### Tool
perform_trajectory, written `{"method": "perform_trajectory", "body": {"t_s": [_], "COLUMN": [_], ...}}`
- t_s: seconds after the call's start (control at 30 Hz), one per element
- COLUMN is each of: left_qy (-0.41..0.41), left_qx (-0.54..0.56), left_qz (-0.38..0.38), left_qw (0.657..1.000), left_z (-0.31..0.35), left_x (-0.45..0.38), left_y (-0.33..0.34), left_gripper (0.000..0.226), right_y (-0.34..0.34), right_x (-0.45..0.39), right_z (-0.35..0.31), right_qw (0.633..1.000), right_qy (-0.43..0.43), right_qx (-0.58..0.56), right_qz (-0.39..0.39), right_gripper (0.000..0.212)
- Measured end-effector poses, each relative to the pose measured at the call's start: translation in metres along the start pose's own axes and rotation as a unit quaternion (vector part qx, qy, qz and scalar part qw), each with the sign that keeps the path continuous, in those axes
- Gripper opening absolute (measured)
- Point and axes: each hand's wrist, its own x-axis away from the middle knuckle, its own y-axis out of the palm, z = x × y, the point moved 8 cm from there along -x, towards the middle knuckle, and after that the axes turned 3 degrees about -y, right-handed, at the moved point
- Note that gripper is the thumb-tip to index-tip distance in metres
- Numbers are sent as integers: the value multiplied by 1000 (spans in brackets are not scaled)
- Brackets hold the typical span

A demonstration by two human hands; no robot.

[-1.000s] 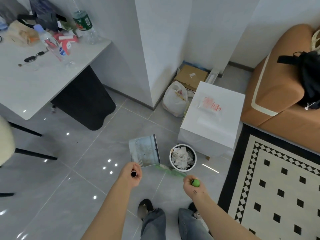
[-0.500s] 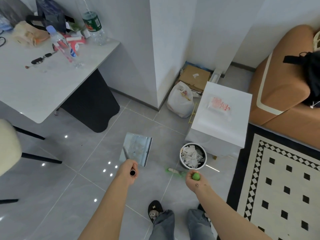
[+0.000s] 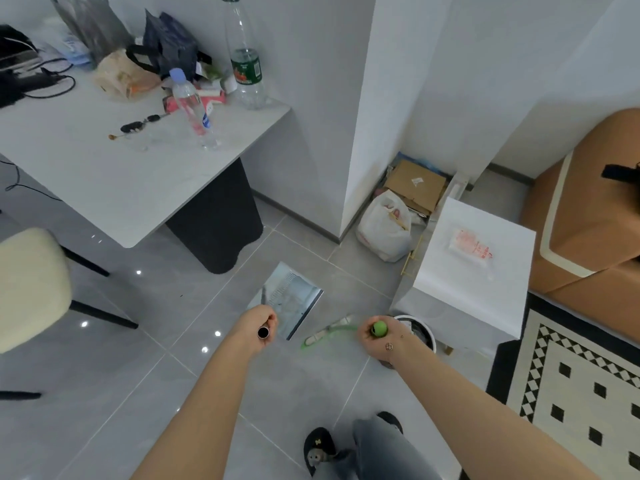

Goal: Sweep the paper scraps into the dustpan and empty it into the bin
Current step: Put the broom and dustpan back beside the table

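Dustpan (image 3: 289, 299) swung left, beyond L hand (image 3: 258, 329).

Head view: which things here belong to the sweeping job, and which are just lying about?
Job:
- dustpan, handle gripped by left hand
- broom, gripped by right hand
- bin, partly hidden behind the right hand

Lying about:
- bottles and bags on the table
- white plastic bag and cardboard box by the wall
- chair
- sofa

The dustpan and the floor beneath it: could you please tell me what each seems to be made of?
The grey rectangular dustpan looks like shiny sheet metal, perhaps steel, since its flat pan mirrors light. The glossy grey tiled floor looks like polished ceramic or porcelain, given grout lines and sharp lamp reflections.
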Motion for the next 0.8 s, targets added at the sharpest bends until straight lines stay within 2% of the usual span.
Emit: {"method": "perform_trajectory", "body": {"t_s": [0.1,0.23,0.43,0.67,0.8], "left_qy": [2,-12,-9,-22,-42], "left_qx": [-17,-6,-36,-90,-130], "left_qz": [3,-6,-2,0,-13], "left_qw": [1000,1000,999,996,990], "left_z": [26,60,133,228,268], "left_x": [-6,-29,-68,-125,-158], "left_y": [2,18,54,99,123], "left_gripper": [26,26,24,18,19], "right_y": [21,60,119,178,201], "right_x": [-5,-21,-52,-93,-105], "right_z": [-6,-15,-58,-132,-170], "right_qw": [986,945,875,805,739], "right_qy": [-29,-61,-74,-73,-66], "right_qx": [161,321,476,586,666], "right_qz": [3,8,38,57,75], "right_gripper": [28,21,23,21,6]}}
